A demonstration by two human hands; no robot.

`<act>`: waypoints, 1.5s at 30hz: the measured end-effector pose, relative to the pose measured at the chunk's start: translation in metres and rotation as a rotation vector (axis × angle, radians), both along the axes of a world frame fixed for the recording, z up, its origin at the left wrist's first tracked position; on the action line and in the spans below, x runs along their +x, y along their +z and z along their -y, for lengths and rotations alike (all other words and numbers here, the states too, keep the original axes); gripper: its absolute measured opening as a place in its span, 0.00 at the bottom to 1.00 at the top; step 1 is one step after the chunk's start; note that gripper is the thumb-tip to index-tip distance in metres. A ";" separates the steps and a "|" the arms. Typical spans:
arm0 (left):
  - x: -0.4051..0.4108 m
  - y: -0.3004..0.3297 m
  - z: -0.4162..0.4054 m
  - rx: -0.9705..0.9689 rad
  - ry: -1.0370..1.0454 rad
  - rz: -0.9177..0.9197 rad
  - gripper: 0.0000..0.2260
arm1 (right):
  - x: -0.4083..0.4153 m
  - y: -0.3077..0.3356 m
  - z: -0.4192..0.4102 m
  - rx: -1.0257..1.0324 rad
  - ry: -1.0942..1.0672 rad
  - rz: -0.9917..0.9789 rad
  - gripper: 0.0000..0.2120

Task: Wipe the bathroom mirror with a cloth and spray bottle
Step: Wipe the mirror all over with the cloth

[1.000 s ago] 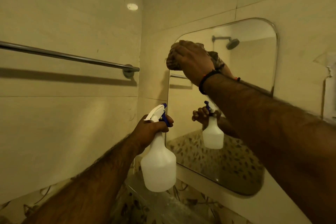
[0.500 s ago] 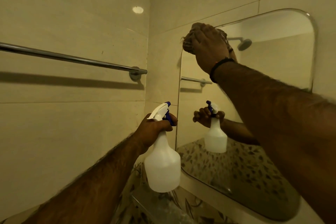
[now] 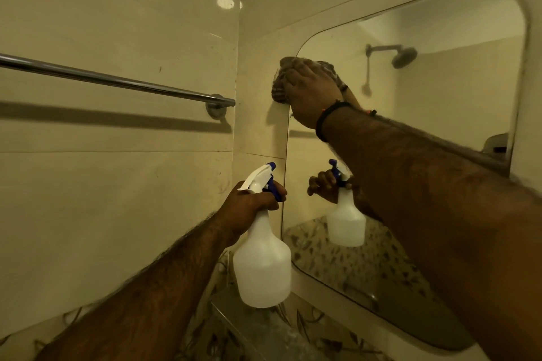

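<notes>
Wiping step: right hand [image 3: 312, 91] pressing patterned brown cloth [image 3: 280, 88] on rounded frameless mirror [image 3: 425, 114], frame centre. Left hand [image 3: 249, 208] gripping white plastic spray bottle [image 3: 262, 267], lower centre. Next, probably stroking rightward across unwiped glass.

cloth [image 3: 281, 83]: mostly covered by the right hand [image 3: 312, 94]; only its patterned edges show at the mirror's [image 3: 440, 114] upper left edge.
right-hand fingers: hidden in the cloth.
spray bottle [image 3: 262, 267]: neck hidden inside the left hand [image 3: 249, 208].
mirror: middle and lower right blocked by the right forearm.
towel rail [image 3: 117, 80]: left end cut off by the frame.
shelf [image 3: 234, 319] below the bottle: dim, partly out of frame, contents unclear.
</notes>
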State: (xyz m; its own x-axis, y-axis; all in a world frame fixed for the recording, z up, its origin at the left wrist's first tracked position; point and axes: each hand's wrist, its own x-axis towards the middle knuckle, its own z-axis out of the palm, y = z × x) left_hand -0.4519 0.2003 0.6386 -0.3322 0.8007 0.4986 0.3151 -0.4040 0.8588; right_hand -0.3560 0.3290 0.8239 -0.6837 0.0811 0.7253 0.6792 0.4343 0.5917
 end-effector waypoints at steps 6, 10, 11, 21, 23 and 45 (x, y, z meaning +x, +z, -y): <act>0.010 -0.013 0.004 -0.022 0.021 0.008 0.13 | 0.000 -0.050 -0.002 -0.048 0.024 0.102 0.19; 0.018 -0.023 0.011 -0.055 0.048 0.001 0.16 | 0.004 -0.096 -0.001 -0.087 0.046 0.163 0.20; 0.020 -0.026 0.014 -0.062 0.057 0.003 0.16 | 0.005 -0.108 -0.001 -0.100 0.050 0.186 0.20; 0.035 -0.052 0.039 -0.168 0.146 0.076 0.30 | 0.016 -0.220 0.004 -0.281 0.086 0.392 0.20; 0.039 -0.057 0.042 -0.175 0.148 0.107 0.26 | 0.017 -0.228 0.007 -0.290 0.074 0.415 0.21; 0.064 -0.095 0.054 -0.188 0.060 0.133 0.11 | 0.048 -0.251 0.028 -0.602 -0.157 0.762 0.15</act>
